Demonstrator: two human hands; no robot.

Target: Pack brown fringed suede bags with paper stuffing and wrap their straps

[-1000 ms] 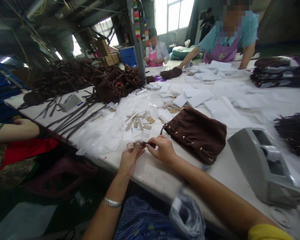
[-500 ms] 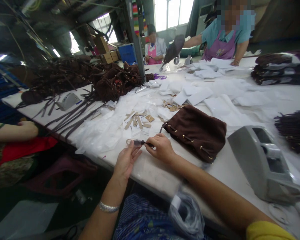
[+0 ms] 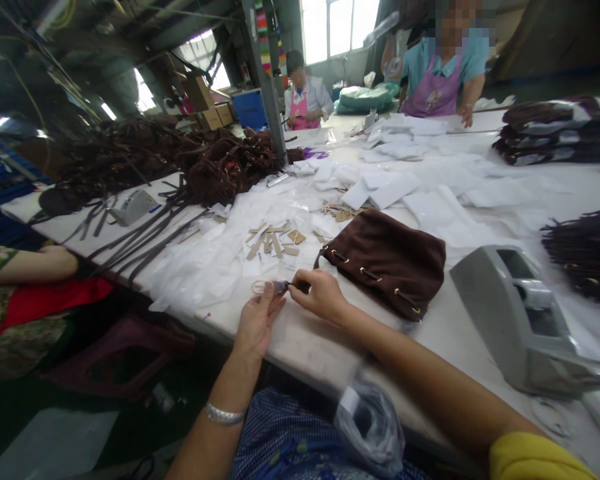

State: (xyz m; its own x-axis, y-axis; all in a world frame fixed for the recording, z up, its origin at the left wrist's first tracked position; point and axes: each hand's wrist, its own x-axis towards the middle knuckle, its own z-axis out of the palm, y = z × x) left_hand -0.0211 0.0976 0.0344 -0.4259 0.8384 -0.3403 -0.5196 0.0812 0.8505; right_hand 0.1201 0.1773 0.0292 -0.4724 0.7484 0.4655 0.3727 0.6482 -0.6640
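Note:
My left hand [image 3: 257, 322] rests at the near edge of the white table [image 3: 330, 347] and pinches the end of a thin brown drawstring cord [image 3: 280, 286], which seems to carry a small clear tag. My right hand [image 3: 319, 293] pinches the same cord a little further right. The cord leads towards a brown suede drawstring pouch [image 3: 387, 260] with gold eyelets, lying flat just right of my hands.
A grey tape dispenser [image 3: 523, 320] sits at the right. Small tan tags [image 3: 275, 241] and clear plastic bags [image 3: 205, 273] lie ahead. Piles of brown pouches [image 3: 220, 167] and straps fill the far left. Another person's arm [image 3: 30, 265] rests at left; two people work beyond.
My hands have barely shifted along the cord. The person at the far end lifted a brown pouch off the table and raised it out of sight.

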